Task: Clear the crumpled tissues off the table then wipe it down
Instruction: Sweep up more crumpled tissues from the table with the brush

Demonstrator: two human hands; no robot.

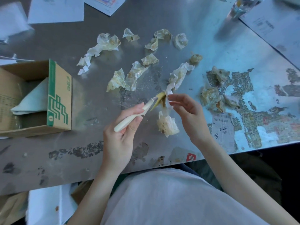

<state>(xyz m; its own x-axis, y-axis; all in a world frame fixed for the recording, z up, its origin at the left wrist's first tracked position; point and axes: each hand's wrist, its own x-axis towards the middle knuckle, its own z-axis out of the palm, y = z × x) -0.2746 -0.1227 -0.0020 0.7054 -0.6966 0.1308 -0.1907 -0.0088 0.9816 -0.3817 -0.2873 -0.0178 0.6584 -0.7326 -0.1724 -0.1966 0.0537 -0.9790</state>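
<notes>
Several crumpled, yellow-stained tissues lie scattered over the grey metal table (48,159). My left hand (121,135) grips a cream-handled scraper (129,120) whose blade tip carries yellowish gunk. My right hand (188,114) pinches a long twisted tissue (177,77) against that blade tip, just above the table. One balled tissue (168,125) sits between my hands. Another cluster of tissues (212,95) lies to the right, and more tissues (105,44) lie farther back.
An open cardboard box with green print (59,96) stands at the left, a folded pale cloth (32,99) inside it. Papers (56,10) lie at the back left and right. A clear bottle (240,5) stands at the back right. Torn label residue (243,98) covers the table's right side.
</notes>
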